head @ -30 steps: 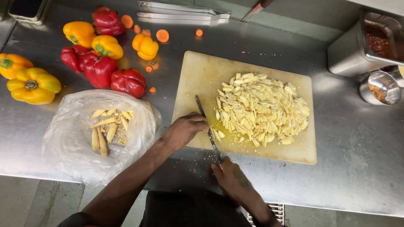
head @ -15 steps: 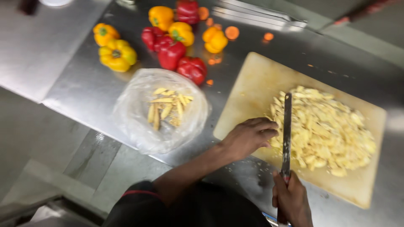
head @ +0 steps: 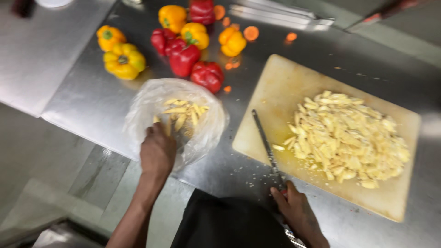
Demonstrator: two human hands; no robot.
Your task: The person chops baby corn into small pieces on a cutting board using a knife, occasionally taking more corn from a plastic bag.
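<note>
Baby corn (head: 183, 115) next: our left hand (head: 157, 151) has left the cutting board (head: 285, 92), reaching open-fingered into the plastic bag (head: 142, 105); right hand (head: 296, 211) grips the knife (head: 266, 142).

A clear plastic bag (head: 177, 120) of pale yellow baby corn (head: 183, 115) lies open on the steel counter, left of the cutting board, while a long knife (head: 266, 144) rests flat along the board's left edge.

Knife (head: 268, 147) handle hidden under right hand (head: 296, 211)

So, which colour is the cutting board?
The cutting board is pale cream, stained slightly yellow; the head view shows it.
</note>
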